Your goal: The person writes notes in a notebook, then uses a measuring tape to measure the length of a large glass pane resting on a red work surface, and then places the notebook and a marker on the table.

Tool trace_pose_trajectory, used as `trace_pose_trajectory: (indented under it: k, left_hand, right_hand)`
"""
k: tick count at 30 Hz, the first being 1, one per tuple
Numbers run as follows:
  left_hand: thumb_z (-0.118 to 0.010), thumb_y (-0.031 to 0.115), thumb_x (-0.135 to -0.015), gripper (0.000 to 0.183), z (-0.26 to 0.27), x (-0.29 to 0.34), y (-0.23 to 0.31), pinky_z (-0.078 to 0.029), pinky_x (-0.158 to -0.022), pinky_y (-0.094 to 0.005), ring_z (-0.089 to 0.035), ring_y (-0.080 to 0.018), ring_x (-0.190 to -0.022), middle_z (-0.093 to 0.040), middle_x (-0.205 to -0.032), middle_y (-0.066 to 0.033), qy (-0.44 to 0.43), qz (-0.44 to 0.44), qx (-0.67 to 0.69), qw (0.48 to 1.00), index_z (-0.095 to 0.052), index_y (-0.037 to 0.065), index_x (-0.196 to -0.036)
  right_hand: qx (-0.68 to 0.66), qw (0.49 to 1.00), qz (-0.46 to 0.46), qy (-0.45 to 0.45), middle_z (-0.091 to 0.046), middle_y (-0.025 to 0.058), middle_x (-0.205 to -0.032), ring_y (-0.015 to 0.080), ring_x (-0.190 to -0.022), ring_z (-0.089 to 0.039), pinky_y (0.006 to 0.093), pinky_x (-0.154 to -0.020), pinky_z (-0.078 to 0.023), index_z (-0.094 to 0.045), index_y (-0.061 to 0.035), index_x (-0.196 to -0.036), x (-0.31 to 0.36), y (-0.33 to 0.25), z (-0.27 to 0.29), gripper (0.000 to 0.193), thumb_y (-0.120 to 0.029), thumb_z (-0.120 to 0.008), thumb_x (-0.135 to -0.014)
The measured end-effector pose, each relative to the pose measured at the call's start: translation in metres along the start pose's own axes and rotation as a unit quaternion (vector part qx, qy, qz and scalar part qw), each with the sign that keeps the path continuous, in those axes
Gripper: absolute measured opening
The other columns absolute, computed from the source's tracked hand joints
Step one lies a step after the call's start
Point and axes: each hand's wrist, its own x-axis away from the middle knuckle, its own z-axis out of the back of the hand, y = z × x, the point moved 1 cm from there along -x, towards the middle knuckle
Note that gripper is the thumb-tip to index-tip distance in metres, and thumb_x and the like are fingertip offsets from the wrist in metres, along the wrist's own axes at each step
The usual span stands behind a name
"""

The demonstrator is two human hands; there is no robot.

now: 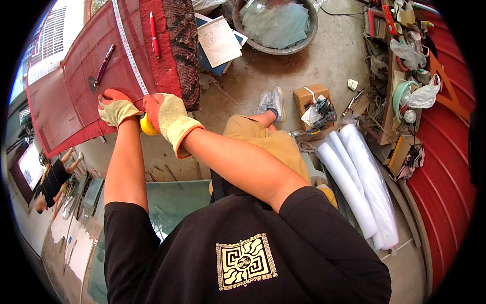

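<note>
Both my hands wear cream gloves with orange-red coated fingers. My right hand [169, 117] is closed at the near edge of a red cloth-covered table [167, 76], gripping a yellow tape measure [147, 125] partly hidden under it. From there the white blade [126, 45] runs away across the table. Just left of it, my left hand [117, 107] lies at the same edge with fingers curled; what they hold, if anything, is hidden. A clear sheet, seemingly glass [76, 83], covers part of the cloth. Beyond my hands lie a dark patterned pen [104, 66] and a red pen [154, 35].
Papers [219, 41] and a tub of glass pieces [276, 23] are beyond the table's right side. A cardboard box [310, 99] with a drill [324, 119] stands right, near plastic-wrapped rolls [364, 185]. Cluttered shelving [387, 109] lines the right. Another person [52, 180] is far left.
</note>
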Motion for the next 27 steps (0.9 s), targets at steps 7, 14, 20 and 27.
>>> trace_pose_trajectory:
  k: [7,14,20,27]
  left_hand:
    - [-0.042,0.051,-0.110,0.061,-0.0033,-0.0030,-0.0042,-0.047,-0.116,-0.0579,-0.059,-0.0442,-0.139,-0.065,-0.150,-0.0226,-0.005,-0.007,0.001,1.000,-0.067,0.011,-0.149]
    - [-0.039,0.052,-0.109,0.063,-0.0036,-0.0001,-0.0029,-0.046,-0.117,-0.0583,-0.061,-0.0457,-0.138,-0.068,-0.148,-0.0236,0.014,-0.010,0.007,1.000,-0.069,0.012,-0.147]
    - [-0.039,0.052,-0.108,0.063,-0.0032,0.0004,-0.0017,-0.047,-0.116,-0.0588,-0.061,-0.0461,-0.137,-0.068,-0.147,-0.0244,0.012,-0.005,0.008,1.000,-0.070,0.011,-0.146]
    - [-0.040,0.052,-0.108,0.064,-0.0059,-0.0021,-0.0056,-0.047,-0.116,-0.0586,-0.061,-0.0453,-0.138,-0.068,-0.147,-0.0237,0.016,-0.006,0.008,1.000,-0.070,0.012,-0.146]
  right_hand:
    - [0.008,1.000,0.006,-0.010,-0.078,0.0266,-0.110,0.0477,-0.108,-0.074,0.0517,-0.095,-0.059,-0.080,-0.0016,-0.105,-0.0004,0.0010,-0.0001,0.048,-0.042,-0.056,-0.110]
    - [0.009,1.000,0.015,0.006,-0.078,0.0266,-0.109,0.0481,-0.108,-0.074,0.0522,-0.095,-0.059,-0.080,-0.0024,-0.102,0.0004,0.0002,0.0000,0.047,-0.042,-0.055,-0.110]
    - [-0.003,1.000,0.005,0.003,-0.077,0.0276,-0.110,0.0492,-0.109,-0.073,0.0534,-0.095,-0.059,-0.079,-0.0022,-0.103,-0.0013,0.0031,-0.0022,0.048,-0.044,-0.056,-0.109]
    - [-0.005,1.000,-0.003,-0.006,-0.077,0.0277,-0.112,0.0498,-0.110,-0.073,0.0533,-0.096,-0.058,-0.079,-0.0025,-0.105,-0.0001,0.0017,-0.0015,0.047,-0.044,-0.056,-0.109]
